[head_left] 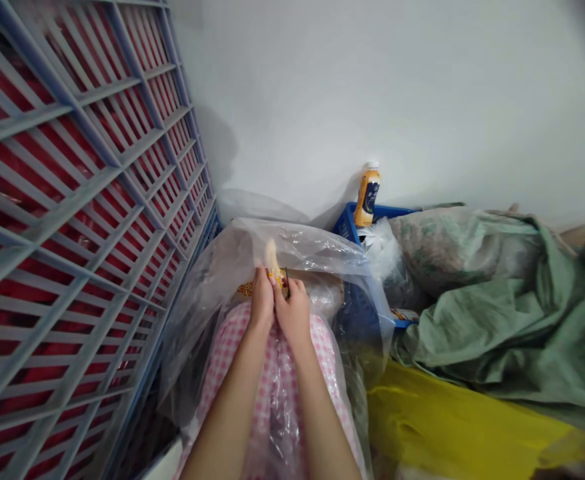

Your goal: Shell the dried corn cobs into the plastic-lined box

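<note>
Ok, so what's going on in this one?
The person's left hand and right hand meet at the near end of a corn cob; its far end looks bare. A thin dark tool sticks out of the right hand. Loose kernels show beside the left, and clear plastic covers the lap.

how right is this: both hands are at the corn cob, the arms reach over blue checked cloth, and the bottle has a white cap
Only the colour is wrong: the checked cloth is pink and white, as the head view shows. The left hand and right hand are at the corn cob, and the bottle has a white cap.
</note>
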Demonstrator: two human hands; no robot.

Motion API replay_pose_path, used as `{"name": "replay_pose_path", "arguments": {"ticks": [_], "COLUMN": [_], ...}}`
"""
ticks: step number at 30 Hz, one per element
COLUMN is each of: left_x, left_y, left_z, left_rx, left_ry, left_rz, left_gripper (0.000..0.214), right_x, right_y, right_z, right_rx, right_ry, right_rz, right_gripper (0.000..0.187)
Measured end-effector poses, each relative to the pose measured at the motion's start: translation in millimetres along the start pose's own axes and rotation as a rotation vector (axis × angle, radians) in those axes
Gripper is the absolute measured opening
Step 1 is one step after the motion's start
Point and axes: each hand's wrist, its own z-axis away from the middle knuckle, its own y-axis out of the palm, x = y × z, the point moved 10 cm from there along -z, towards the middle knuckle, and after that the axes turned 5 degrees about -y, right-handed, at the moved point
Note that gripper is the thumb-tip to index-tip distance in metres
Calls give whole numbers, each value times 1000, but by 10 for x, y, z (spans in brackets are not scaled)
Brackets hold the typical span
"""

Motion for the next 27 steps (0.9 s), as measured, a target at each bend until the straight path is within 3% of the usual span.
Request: {"name": "replay_pose_path", "arguments": {"ticks": [8,17,23,27], "left_x": [-131,-64,91,45], "left_y": [77,119,237,214], "left_z": [106,48,-29,-3], "left_rx": [58,91,212,182], "left_ry": [99,65,-103,-98], "left_rz": [18,40,229,259], "left_gripper": [24,31,37,37], "right_x": [-47,-108,-174,-147], "right_y": [131,79,19,69], "right_z": [20,-8,-1,10], "right_rx": [141,64,-15,48], "right_ry": [50,99,179,156], "right_rz": [-25,13,-297,-351], "right_gripper": [34,43,48,39]}}
